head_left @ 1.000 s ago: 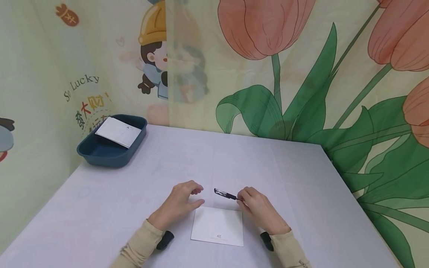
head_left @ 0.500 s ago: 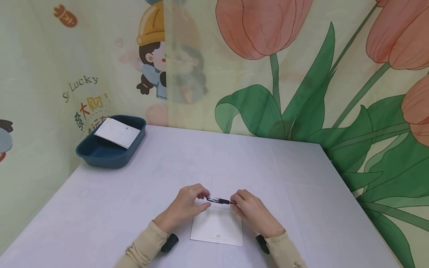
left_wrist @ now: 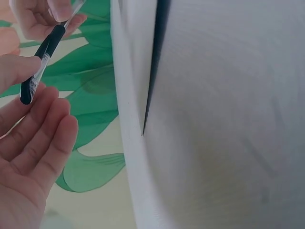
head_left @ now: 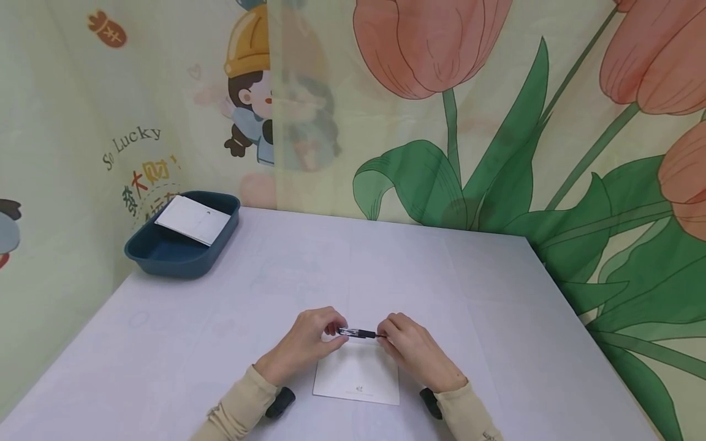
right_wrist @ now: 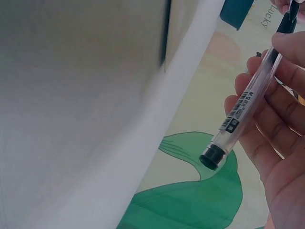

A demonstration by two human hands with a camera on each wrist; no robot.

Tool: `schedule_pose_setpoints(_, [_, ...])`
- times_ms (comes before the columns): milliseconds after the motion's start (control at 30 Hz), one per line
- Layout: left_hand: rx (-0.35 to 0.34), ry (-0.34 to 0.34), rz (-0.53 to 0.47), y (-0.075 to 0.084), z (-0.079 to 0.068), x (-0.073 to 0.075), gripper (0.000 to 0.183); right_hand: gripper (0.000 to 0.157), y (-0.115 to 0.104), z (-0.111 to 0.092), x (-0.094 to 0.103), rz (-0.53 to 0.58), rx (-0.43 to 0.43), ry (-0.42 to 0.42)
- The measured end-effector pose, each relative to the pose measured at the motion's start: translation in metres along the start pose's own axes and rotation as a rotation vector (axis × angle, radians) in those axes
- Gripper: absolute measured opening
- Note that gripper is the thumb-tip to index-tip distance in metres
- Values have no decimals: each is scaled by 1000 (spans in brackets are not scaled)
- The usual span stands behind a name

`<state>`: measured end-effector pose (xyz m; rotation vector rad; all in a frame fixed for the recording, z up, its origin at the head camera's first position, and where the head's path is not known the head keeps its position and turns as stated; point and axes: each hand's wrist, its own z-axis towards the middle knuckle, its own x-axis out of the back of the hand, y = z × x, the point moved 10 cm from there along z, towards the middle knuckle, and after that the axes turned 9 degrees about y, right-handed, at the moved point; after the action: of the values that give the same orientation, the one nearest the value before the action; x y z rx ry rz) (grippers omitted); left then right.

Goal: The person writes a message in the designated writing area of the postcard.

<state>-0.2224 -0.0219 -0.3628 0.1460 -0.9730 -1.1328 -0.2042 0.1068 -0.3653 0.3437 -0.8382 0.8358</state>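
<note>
A clear-barrelled gel pen (head_left: 360, 334) with a black cap is held level between my two hands, above the far edge of a white booklet (head_left: 357, 373). My left hand (head_left: 303, 343) pinches the capped end, its thumb on the cap (left_wrist: 29, 93) and its fingers behind. On the barrel, my right hand (head_left: 417, 349) grips between thumb and fingers. In the right wrist view the black end plug (right_wrist: 212, 157) and a barcode label (right_wrist: 236, 114) stick out past the fingers. The booklet lies flat on the table, its far edge partly hidden by both hands.
A dark blue plastic tub (head_left: 176, 266) stands at the table's back left, with a white booklet (head_left: 193, 218) leaning inside it. The white-covered table (head_left: 353, 263) meets a printed curtain (head_left: 314, 184) at the back. Black wrist devices (head_left: 280, 403) sit at both cuffs.
The hands have come together: my left hand moved right and took hold of the pen's capped end, while my right hand brought the pen left and slightly down. The booklet stays put.
</note>
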Motion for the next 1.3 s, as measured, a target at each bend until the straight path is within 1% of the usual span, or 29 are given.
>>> schedule_pose_setpoints(133, [10, -4, -28, -2, 0, -1, 12, 14, 4, -1, -2, 34, -58, -19])
schedule_pose_setpoints(267, [25, 1, -68, -5, -1, 0, 11, 13, 9, -2, -4, 94, -122, -33])
schedule_pose_setpoints(400, [32, 6, -87, -7, -1, 1, 11, 12, 14, -4, -6, 212, -194, -42])
schedule_pose_setpoints(500, [33, 15, -107, -7, -1, 2, 11, 12, 20, -5, -6, 318, -258, -24])
schedule_pose_setpoints(633, [30, 37, -134, -7, -2, 5, 11, 14, 35, -8, -5, 436, -395, 7])
schedule_pose_setpoints(867, [37, 85, -168, -9, -2, 9, 12, 16, 61, -24, -11, 620, -759, 35])
schedule_pose_setpoints(967, [38, 110, -198, -10, -1, 11, 13, 19, 66, -30, -16, 751, -894, 73])
schedule_pose_setpoints(1033, [39, 123, -218, -9, -1, 12, 14, 25, 66, -32, -20, 866, -949, 94])
schedule_pose_setpoints(1100, [38, 136, -226, -9, 0, 13, 14, 27, 64, -35, -27, 1005, -1009, 112])
schedule_pose_setpoints(1200, [41, 159, -229, -7, -1, 15, 16, 22, 61, -38, -35, 1206, -1070, 145])
schedule_pose_setpoints(1267, [39, 176, -228, -6, -1, 17, 16, 14, 59, -41, -38, 1311, -1106, 182])
schedule_pose_setpoints(1300, [40, 184, -228, -6, -1, 18, 17, 12, 59, -41, -38, 1346, -1117, 201])
